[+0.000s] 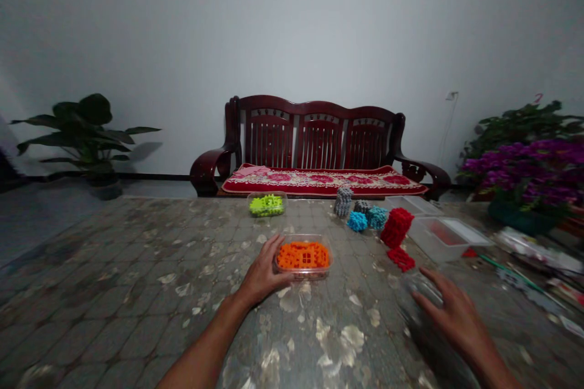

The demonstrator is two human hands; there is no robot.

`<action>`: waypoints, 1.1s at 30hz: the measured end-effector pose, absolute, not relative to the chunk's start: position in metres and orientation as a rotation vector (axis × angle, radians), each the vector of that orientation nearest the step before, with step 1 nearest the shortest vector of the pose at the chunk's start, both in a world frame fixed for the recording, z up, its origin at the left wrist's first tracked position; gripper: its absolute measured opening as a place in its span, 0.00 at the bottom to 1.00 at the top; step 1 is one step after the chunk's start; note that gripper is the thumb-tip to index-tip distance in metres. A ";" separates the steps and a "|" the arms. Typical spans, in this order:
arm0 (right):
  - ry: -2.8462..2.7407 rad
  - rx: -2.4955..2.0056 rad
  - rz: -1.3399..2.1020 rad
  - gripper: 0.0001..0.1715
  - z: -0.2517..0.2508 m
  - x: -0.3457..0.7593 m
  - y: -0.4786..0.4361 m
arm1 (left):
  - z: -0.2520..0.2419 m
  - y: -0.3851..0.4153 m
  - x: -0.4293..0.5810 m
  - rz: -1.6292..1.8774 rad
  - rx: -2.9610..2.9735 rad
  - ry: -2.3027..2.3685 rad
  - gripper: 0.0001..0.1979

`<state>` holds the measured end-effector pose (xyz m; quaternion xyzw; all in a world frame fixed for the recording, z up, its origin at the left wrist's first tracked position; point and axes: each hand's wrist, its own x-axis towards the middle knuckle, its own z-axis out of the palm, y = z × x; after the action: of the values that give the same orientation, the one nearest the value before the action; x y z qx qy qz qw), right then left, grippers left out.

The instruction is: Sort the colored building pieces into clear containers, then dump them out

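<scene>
My left hand (267, 268) is closed around the left end of a clear plastic box (332, 255), thumb at the front and fingers behind. Orange interlocking plastic pieces (303, 255) fill this box, which rests on the table. To the right, my right hand (449, 307) grips a clear plastic piece (417, 289), smeared by motion; it looks like a lid, but its full shape cannot be made out. Just beyond this hand lies a small group of red plastic pieces (401, 259), beside a taller red stack (396, 227).
A clear box of lime-green pieces (267, 205) stands farther back. Grey stacks (343, 202) and blue clusters (357, 221) sit right of centre. A translucent bin (440, 238) is behind my right hand, with purple flowers (529, 170) farther right. Beyond the patterned tablecloth (137, 267) stands a wooden bench (319, 134).
</scene>
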<state>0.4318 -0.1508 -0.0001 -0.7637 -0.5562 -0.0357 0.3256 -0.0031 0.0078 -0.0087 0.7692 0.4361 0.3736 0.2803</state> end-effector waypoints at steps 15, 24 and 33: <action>-1.970 -1.450 0.047 0.15 0.031 0.262 -0.094 | -0.014 0.009 -0.002 1.076 2.035 1.224 0.38; -2.128 -1.470 -0.286 0.06 0.018 0.246 -0.060 | -0.013 0.009 -0.002 1.094 1.976 1.177 0.38; -2.069 -1.389 -0.244 0.06 0.008 0.254 -0.051 | -0.009 0.004 -0.001 1.030 2.031 1.194 0.37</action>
<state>0.2540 -0.0509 0.0077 -0.5269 -0.7846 -0.0926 0.3134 -0.0006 0.0042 -0.0091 0.7581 0.4457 0.3842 0.2812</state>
